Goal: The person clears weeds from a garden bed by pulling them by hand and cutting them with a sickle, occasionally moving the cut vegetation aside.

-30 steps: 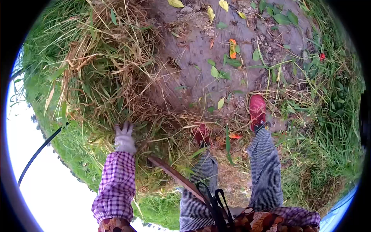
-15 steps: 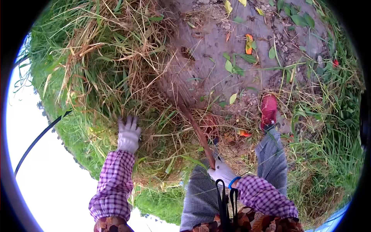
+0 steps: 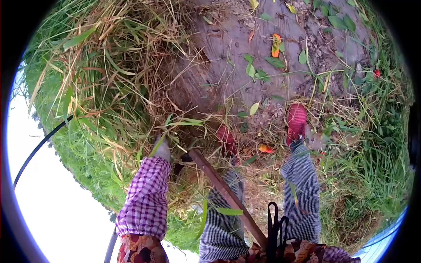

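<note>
My left hand [image 3: 162, 148], in a white glove below a purple checked sleeve, is pushed into a heap of cut grass [image 3: 127, 83]. Grass blades cover its fingers, so their grip is hidden. Close to the right of that wrist lies the head end of a tool with a long wooden handle [image 3: 223, 188]. Its dark end [image 3: 182, 161] is partly buried in grass, and the exact kind of tool cannot be made out. The handle slants down to my waist. My right hand is out of sight; only a bit of its checked sleeve shows at the bottom edge.
My red shoes [image 3: 297, 120] stand on grass-strewn ground. Ahead is a greyish sheet [image 3: 267, 87] with scattered leaves and a red-orange pepper-like piece [image 3: 276, 45]. Taller grass [image 3: 381, 162] borders the right. A black strap loop [image 3: 272, 219] hangs at my waist.
My left hand has sunk into the grass, its fingers now covered. The tool has been drawn back toward me, exposing its dark end, and my right hand has left the view.
</note>
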A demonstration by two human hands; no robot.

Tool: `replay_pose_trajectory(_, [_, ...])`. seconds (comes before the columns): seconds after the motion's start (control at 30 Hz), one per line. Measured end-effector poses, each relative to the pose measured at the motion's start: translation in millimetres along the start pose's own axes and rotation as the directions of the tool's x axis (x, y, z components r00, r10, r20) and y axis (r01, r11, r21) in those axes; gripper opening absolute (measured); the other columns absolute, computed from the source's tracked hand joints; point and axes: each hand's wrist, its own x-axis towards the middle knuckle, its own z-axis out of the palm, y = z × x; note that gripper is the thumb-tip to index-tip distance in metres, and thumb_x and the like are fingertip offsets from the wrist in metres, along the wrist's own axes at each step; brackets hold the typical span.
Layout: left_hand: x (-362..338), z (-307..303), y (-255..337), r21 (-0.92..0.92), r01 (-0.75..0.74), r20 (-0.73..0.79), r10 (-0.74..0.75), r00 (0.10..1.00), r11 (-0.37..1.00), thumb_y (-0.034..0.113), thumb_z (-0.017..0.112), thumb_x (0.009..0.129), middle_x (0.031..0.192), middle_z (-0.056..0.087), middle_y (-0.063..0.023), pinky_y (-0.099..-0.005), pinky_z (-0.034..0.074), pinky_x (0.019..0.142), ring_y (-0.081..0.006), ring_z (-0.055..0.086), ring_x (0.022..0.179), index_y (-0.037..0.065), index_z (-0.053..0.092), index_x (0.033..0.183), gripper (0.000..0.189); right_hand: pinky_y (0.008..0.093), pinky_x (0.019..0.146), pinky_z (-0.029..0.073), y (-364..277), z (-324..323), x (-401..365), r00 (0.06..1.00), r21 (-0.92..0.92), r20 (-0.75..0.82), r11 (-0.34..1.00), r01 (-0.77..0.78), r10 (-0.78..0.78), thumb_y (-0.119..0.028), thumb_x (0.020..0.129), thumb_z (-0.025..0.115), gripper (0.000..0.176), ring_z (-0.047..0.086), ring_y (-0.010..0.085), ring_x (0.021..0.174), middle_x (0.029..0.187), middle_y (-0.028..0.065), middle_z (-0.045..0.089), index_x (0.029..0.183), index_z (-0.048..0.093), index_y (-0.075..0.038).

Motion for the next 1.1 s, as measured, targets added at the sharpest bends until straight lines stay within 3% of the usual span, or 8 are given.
replay_pose_trajectory(0.13, [-29.0,-86.8,62.4,0.860,-0.130,0.045,0.180,0.983,0.493,0.020,0.032,0.100,0.156,0.024,-0.0116,-0.0392,0.015,0.120,-0.0269,0.022,0.143,0.011,0.020,0.150,0.053,0.0303,0.047,0.043,-19.9,-0.7,8.9,0.998,0.143,-0.018,0.988,0.055,-0.053,-0.012,0.087,0.058,0.018,0.052,0.0169,0.049,0.067,0.0073,0.054,0.095,0.046,0.000])
replay_pose_trajectory(0.2, [-48.2,-106.2,81.4,0.932,-0.211,0.154,0.205,0.967,0.296,0.020,0.031,0.099,0.156,0.023,-0.0123,-0.0379,0.015,0.120,-0.0245,0.023,0.143,0.008,0.021,0.150,0.053,0.0291,0.045,0.042,-30.5,-4.9,8.9,0.994,0.239,-0.060,0.966,0.100,-0.088,-0.010,0.086,0.058,0.017,0.050,0.0151,0.048,0.066,0.0060,0.053,0.094,0.046,-0.001])
replay_pose_trajectory(0.3, [-84.5,-88.8,91.5,0.168,-0.042,0.066,0.032,0.997,0.985,0.019,0.031,0.099,0.157,0.020,-0.0130,-0.0374,0.015,0.120,-0.0221,0.023,0.144,0.006,0.021,0.149,0.053,0.0291,0.043,0.040,-37.2,-14.1,2.8,0.973,0.366,-0.190,0.910,0.196,-0.133,-0.007,0.086,0.058,0.017,0.048,0.0143,0.046,0.063,0.0051,0.051,0.093,0.044,-0.001])
replay_pose_trajectory(0.33, [-104.1,-72.3,99.2,-0.343,0.065,-0.010,-0.073,0.997,0.937,0.019,0.030,0.100,0.158,0.018,-0.0130,-0.0382,0.014,0.121,-0.0219,0.022,0.144,0.005,0.020,0.149,0.053,0.0296,0.042,0.039,-39.8,-19.3,0.3,0.945,0.433,-0.293,0.860,0.268,-0.147,-0.006,0.086,0.058,0.017,0.046,0.0143,0.044,0.060,0.0047,0.049,0.093,0.043,-0.002])
replay_pose_trajectory(0.4, [-119.8,-56.3,110.4,-0.614,0.127,-0.105,-0.240,0.965,0.779,0.019,0.031,0.099,0.156,0.021,-0.0145,-0.0378,0.017,0.120,-0.0236,0.027,0.142,0.004,0.024,0.147,0.050,0.0295,0.040,0.038,-43.6,-30.1,-11.0,0.926,0.401,-0.333,0.862,0.311,-0.179,-0.006,0.086,0.057,0.018,0.045,0.0142,0.042,0.056,0.0042,0.047,0.094,0.042,-0.002])
replay_pose_trajectory(0.63, [-108.3,-65.8,102.8,-0.458,0.123,-0.061,-0.169,0.984,0.881,0.023,0.037,0.096,0.147,0.039,-0.0161,-0.0293,0.036,0.110,-0.0187,0.044,0.131,0.000,0.036,0.136,0.047,0.0284,0.041,0.041,-59.0,-47.0,-7.8,0.889,0.073,-0.261,0.911,0.406,-0.375,-0.014,0.090,0.055,0.017,0.048,0.0131,0.043,0.057,0.0033,0.050,0.094,0.044,-0.002])
replay_pose_trajectory(0.93, [-98.7,-92.2,95.4,-0.531,0.049,-0.059,-0.094,0.994,0.846,0.023,0.034,0.100,0.158,0.012,-0.0168,-0.0467,0.009,0.120,-0.0296,0.015,0.146,0.005,0.011,0.150,0.058,0.0387,0.050,0.049,-128.1,44.5,214.9,0.640,-0.415,-0.299,0.700,0.581,-0.708,-0.031,0.092,0.059,0.037,0.063,0.0299,0.057,0.071,0.0167,0.062,0.098,0.045,0.003])
replay_pose_trajectory(1.1, [-80.7,-103.9,90.5,-0.649,0.072,-0.115,-0.192,0.975,0.757,0.029,0.028,0.102,0.158,0.014,-0.0123,-0.0423,0.008,0.121,-0.0267,0.014,0.146,0.010,0.014,0.150,0.054,0.0408,0.078,0.051,-88.0,70.3,319.9,0.969,-0.544,0.090,0.804,0.240,-0.229,-0.034,0.093,0.055,0.042,0.064,0.0341,0.090,0.102,0.0238,0.062,0.114,0.050,0.002])
